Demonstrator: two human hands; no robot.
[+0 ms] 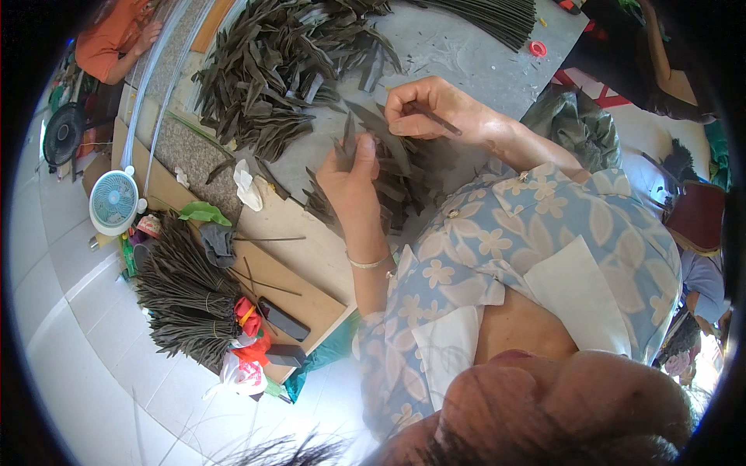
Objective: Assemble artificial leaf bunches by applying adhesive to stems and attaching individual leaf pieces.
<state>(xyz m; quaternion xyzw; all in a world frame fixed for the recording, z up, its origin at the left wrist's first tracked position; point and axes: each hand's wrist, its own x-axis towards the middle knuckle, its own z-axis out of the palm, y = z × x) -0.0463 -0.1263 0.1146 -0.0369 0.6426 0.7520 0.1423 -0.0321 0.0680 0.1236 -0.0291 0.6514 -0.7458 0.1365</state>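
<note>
My left hand [353, 175], with a bracelet at its wrist, pinches a dark leaf-shaped piece [349, 130] upright between thumb and fingers. Just to its right, my right hand [435, 109] is closed on a thin dark stem [441, 119], which slants out past the fingers. A broad dark blade rises between the two hands; I cannot tell which of them it belongs to. Below the hands, more dark leaf pieces [412, 182] lie near my body, partly blurred. Beyond my left hand spreads a large heap of similar leaf pieces [264, 74] on the grey tabletop [454, 58].
Dark stems [493, 17] lie bundled at the far edge, near a red ring [537, 49]. At left are a small fan [114, 200], bundled dark leaves [186, 291], a phone [283, 319] and a crumpled tissue [248, 186]. Another person's hand [147, 36] shows at upper left.
</note>
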